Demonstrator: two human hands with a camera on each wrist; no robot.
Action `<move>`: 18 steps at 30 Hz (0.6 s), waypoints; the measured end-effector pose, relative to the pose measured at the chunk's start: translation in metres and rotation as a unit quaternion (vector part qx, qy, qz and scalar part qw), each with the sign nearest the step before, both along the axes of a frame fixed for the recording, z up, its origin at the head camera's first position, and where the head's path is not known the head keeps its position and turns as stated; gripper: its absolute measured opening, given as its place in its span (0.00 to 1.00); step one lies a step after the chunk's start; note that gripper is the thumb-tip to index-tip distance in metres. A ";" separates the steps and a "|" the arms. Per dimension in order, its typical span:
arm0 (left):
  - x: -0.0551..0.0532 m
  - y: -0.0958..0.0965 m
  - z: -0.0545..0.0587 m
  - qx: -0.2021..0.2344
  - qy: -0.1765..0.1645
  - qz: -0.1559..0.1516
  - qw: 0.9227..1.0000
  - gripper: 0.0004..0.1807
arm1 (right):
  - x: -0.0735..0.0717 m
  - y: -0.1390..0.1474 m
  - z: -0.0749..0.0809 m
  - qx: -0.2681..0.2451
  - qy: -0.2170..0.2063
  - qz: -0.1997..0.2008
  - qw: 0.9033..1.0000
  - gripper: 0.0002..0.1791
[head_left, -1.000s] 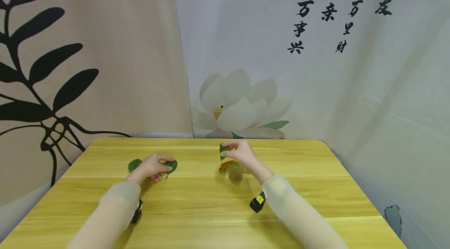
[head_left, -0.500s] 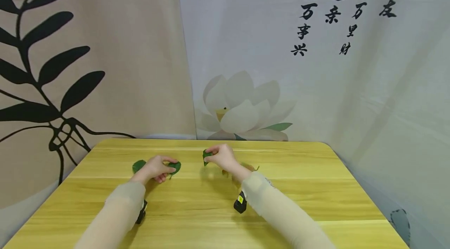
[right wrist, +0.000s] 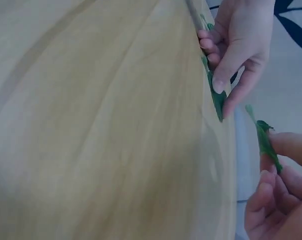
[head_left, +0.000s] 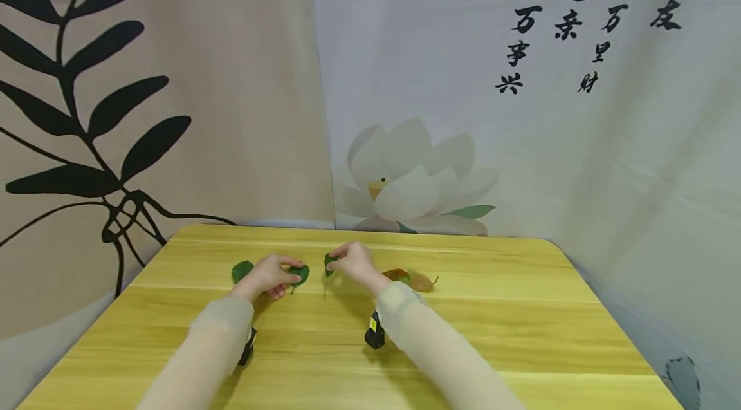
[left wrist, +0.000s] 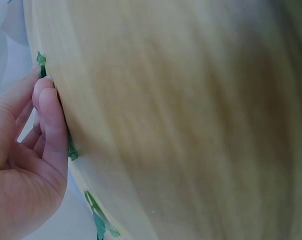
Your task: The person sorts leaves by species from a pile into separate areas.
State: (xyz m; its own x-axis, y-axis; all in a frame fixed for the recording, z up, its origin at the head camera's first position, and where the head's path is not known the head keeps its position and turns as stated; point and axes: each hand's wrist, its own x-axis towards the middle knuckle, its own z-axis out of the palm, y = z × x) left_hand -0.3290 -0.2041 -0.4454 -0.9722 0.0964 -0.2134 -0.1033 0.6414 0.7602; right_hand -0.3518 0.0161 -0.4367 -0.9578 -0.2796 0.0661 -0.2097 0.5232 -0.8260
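Two narrow pinches, one small gap

The right hand (head_left: 356,263) pinches a thin green leaf seen edge-on (head_left: 329,264) between thumb and forefinger, above the wood. Facing it from the left, just apart, the left hand (head_left: 268,277) holds a rounded green leaf (head_left: 300,274) between thumb and forefinger; whether that leaf touches the wood I cannot tell. Light fingertip pressure near the edge seems best, since a hard squeeze could crease the blade; steady wrists should keep the two leaves from brushing. Further left lies a second rounded green leaf (head_left: 242,270). Right of the right hand, a reddish-brown leaf (head_left: 396,275) and a tan leaf (head_left: 422,282) lie together. All are toward the far side of the yellow wood-grain table (head_left: 312,365), before a pale printed curtain (head_left: 255,101).
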 end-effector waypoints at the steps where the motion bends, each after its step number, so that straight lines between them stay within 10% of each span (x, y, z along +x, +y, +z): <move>1: 0.000 0.000 0.000 -0.002 0.001 -0.002 1.000 0.22 | -0.002 -0.001 -0.002 -0.005 -0.004 -0.001 1.000 0.09; 18: -0.002 0.000 -0.001 -0.011 0.002 0.001 1.000 0.21 | -0.014 -0.016 -0.024 0.053 -0.013 0.041 0.998 0.09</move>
State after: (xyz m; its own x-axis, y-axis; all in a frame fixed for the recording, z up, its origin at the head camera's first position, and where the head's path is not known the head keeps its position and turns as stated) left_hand -0.3305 -0.2042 -0.4467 -0.9732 0.0908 -0.2111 -0.1007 0.6573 0.7469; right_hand -0.3661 -0.0002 -0.4612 -0.9323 -0.3617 0.0068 -0.2344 0.5897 -0.7729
